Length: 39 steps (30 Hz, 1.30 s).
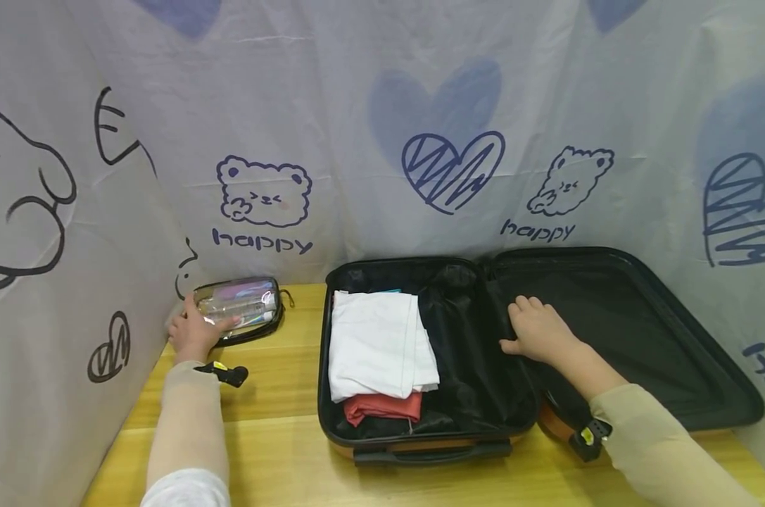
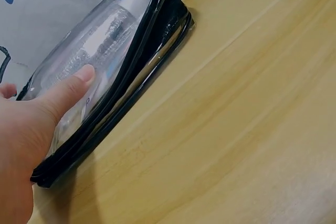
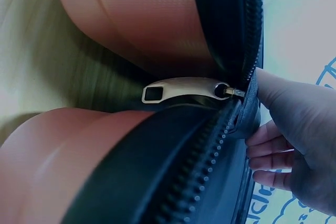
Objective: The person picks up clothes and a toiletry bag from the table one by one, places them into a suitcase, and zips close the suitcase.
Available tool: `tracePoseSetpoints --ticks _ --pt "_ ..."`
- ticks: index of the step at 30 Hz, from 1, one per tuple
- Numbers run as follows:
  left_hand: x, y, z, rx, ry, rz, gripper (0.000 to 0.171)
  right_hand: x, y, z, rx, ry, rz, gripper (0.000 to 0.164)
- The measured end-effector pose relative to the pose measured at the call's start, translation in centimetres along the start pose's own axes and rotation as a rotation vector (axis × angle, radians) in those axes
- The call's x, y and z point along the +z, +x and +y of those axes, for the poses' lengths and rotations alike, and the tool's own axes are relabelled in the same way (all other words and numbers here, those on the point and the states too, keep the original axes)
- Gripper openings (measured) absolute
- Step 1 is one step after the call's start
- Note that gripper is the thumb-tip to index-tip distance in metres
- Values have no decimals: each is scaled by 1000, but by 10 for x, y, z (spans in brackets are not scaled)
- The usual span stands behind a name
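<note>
At the left, my left hand (image 1: 195, 331) grips the end of a clear toiletry bag (image 1: 245, 306) with black trim, which holds a bottle and other small items. In the left wrist view the thumb presses on the clear face (image 2: 84, 51), and the other fingers are mostly hidden. My right hand (image 1: 537, 331) rests, fingers loosely bent, at the hinge side of an opened suitcase (image 1: 471, 352). Inside its left half, a folded white cloth (image 1: 378, 345) lies over a folded red cloth (image 1: 385, 406). A metal zipper pull (image 3: 181, 88) hangs below the right hand.
The suitcase's lid half (image 1: 610, 324) lies opened to the right. A carry handle (image 1: 433, 454) faces the front. Printed white curtains (image 1: 357, 141) stand close behind and at the left of the wooden table (image 1: 274, 422).
</note>
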<state>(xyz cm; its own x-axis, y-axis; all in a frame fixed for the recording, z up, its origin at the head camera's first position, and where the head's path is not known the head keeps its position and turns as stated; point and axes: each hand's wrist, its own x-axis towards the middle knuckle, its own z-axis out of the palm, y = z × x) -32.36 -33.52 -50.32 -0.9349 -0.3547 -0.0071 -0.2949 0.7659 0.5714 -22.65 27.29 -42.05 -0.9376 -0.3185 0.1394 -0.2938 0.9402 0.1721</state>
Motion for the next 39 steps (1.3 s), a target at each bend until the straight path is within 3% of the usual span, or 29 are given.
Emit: tracePoseSetpoints --ticks 6,15,27,39 --pt "1 1 -3 63 -57 44 98 -1 1 -2 7 10 -14 62" --pt "0 3 -7 81 -65 104 101 -3 1 -5 10 35 -21 62" --pt "-10 -2 2 140 -70 200 96 2 -1 -4 19 43 -17 62" --pt "-17 -12 12 147 -190 232 84 2 -2 0 10 40 10 61"
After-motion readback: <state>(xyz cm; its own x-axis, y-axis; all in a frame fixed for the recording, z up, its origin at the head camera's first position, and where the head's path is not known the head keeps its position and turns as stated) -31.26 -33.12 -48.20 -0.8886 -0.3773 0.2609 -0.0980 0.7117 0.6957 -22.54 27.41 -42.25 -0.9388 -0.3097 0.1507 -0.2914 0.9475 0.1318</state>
